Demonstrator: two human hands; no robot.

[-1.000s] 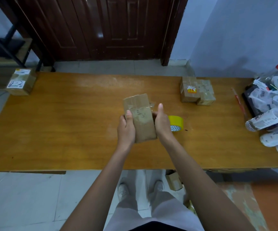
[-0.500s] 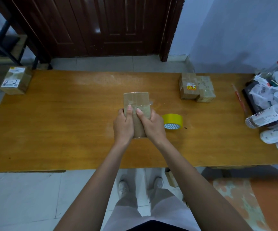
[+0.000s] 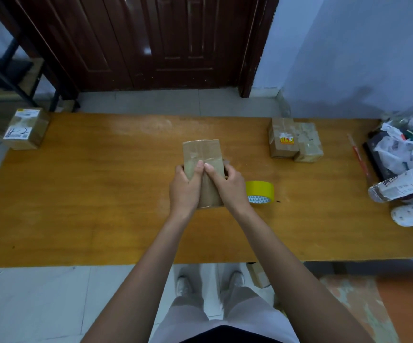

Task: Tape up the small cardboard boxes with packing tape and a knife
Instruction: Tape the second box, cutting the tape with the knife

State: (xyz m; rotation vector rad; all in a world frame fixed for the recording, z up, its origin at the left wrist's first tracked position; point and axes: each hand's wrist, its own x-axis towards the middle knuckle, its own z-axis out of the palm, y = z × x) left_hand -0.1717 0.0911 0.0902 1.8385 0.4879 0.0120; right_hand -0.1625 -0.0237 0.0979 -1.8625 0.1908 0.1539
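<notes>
Looks like a room in a home, pressed into service as a small parcel-packing spot. There's a dark panelled wooden door (image 3: 148, 40) straight ahead, pale blue painted walls (image 3: 348, 45) to the right and light floor tiles (image 3: 39, 300) underfoot. A long plain wooden table (image 3: 89, 194) fills the middle, with taped cardboard boxes (image 3: 295, 142) sitting on it, another labelled parcel (image 3: 26, 128) at its far left corner, and a yellow roll of packing tape (image 3: 259, 193). Off to the right, a household jumble of plastic bags and bottles (image 3: 403, 169). A patterned rug (image 3: 358, 313) lies on the floor, lower right
</notes>
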